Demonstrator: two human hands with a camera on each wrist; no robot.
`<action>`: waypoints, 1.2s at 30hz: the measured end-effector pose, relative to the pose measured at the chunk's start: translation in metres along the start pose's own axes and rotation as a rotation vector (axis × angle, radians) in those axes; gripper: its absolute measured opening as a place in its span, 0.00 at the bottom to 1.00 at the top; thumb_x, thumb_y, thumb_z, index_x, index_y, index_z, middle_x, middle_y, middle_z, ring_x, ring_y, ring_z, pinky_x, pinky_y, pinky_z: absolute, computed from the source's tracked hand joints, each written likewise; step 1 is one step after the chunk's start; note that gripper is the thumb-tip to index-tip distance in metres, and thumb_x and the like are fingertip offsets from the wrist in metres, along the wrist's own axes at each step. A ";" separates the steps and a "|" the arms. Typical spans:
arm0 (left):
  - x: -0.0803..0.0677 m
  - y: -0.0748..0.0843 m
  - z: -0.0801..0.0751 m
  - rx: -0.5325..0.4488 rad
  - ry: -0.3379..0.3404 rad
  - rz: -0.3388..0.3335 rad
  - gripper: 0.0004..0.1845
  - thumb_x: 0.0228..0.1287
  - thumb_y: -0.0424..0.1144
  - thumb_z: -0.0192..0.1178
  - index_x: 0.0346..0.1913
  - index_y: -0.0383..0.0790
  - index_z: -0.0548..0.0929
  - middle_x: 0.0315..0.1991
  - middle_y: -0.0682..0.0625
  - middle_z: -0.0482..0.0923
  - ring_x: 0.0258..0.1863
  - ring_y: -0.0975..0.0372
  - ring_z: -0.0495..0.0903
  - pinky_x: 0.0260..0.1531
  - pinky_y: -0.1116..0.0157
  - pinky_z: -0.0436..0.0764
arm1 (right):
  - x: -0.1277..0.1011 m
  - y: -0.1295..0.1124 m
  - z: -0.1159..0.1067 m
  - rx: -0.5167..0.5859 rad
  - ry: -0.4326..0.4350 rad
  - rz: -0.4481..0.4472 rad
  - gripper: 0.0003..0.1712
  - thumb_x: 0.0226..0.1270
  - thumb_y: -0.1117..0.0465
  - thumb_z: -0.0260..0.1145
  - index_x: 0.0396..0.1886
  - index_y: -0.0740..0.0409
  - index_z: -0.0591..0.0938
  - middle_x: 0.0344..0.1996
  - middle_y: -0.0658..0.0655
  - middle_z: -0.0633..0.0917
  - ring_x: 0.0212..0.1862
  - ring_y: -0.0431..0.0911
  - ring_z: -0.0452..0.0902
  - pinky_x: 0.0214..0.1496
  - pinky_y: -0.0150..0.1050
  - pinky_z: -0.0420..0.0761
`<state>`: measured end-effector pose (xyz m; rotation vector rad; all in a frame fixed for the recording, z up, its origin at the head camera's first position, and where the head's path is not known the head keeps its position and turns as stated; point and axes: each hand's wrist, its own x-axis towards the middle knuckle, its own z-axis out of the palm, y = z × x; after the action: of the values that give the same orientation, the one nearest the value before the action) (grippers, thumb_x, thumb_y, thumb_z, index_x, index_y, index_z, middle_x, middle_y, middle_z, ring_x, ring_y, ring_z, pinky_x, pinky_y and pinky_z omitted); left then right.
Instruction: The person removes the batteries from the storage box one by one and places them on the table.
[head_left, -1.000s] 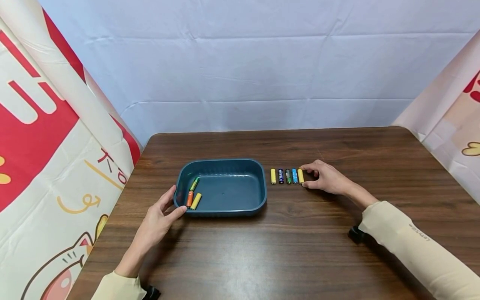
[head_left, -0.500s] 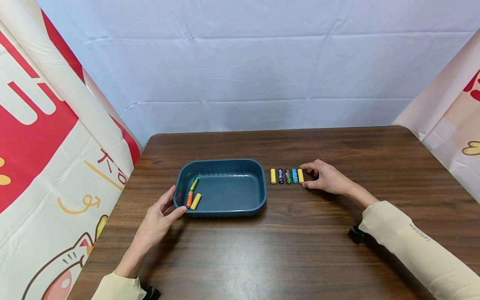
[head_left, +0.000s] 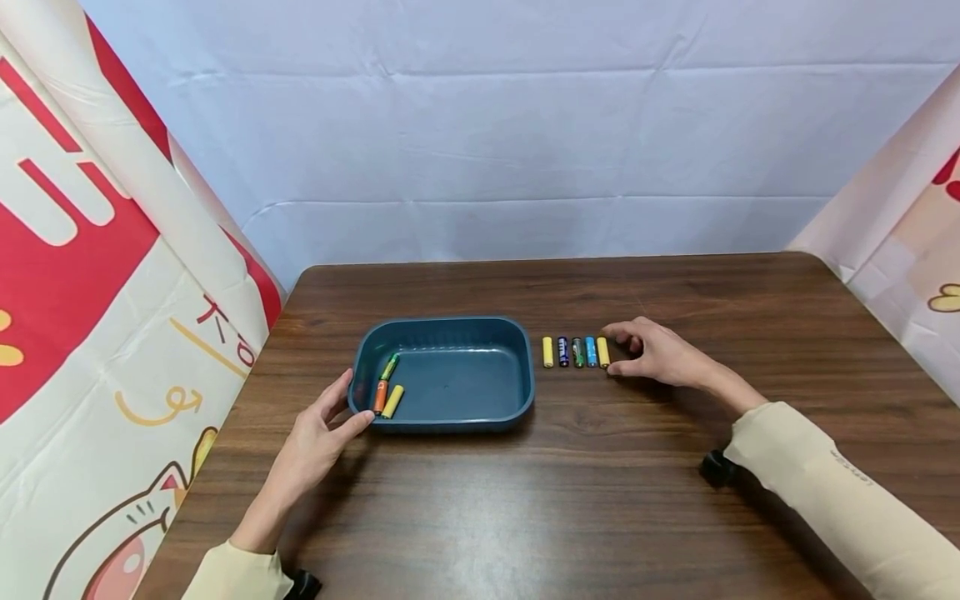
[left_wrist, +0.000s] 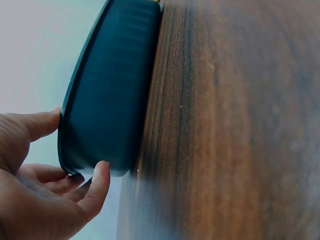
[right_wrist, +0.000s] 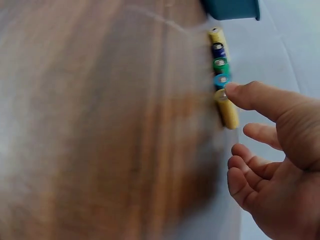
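Five batteries lie in a row on the tabletop (head_left: 600, 467), just beside the right end of the blue tray (head_left: 517, 408); three more lie in the tray's left end. The right hand (head_left: 654, 357) touches the rightmost yellow battery (head_left: 603, 352) with thumb and forefinger, its grip loosely released. The left hand (head_left: 318, 437) grasps the tray's near-left corner.

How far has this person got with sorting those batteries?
Five batteries lie in a row on the table. The right hand touches the rightmost yellow battery. The left hand holds the blue tray, where three batteries remain.
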<state>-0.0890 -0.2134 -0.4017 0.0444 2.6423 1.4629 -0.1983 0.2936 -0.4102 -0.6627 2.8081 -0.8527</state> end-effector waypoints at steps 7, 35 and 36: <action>0.000 0.000 0.000 -0.004 0.006 0.004 0.43 0.74 0.40 0.65 0.83 0.40 0.53 0.78 0.34 0.59 0.72 0.40 0.68 0.62 0.50 0.75 | 0.006 -0.033 -0.018 -0.013 0.048 -0.085 0.36 0.67 0.58 0.76 0.71 0.62 0.75 0.54 0.64 0.78 0.49 0.54 0.74 0.46 0.50 0.76; 0.001 0.002 0.001 -0.028 -0.008 0.008 0.44 0.74 0.43 0.65 0.84 0.42 0.52 0.78 0.36 0.59 0.71 0.39 0.69 0.63 0.48 0.75 | 0.117 -0.189 0.092 0.098 -0.273 -0.340 0.36 0.72 0.54 0.71 0.75 0.59 0.72 0.61 0.64 0.76 0.60 0.56 0.76 0.57 0.47 0.80; 0.001 0.001 0.001 -0.028 -0.009 0.008 0.44 0.74 0.43 0.65 0.84 0.42 0.52 0.79 0.36 0.59 0.71 0.39 0.69 0.63 0.48 0.75 | 0.118 -0.192 0.098 0.089 -0.278 -0.331 0.36 0.72 0.54 0.72 0.74 0.60 0.73 0.61 0.64 0.76 0.59 0.55 0.76 0.56 0.46 0.80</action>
<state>-0.0899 -0.2118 -0.4010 0.0591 2.6171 1.4986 -0.2082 0.0495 -0.3845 -1.1542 2.4357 -0.8525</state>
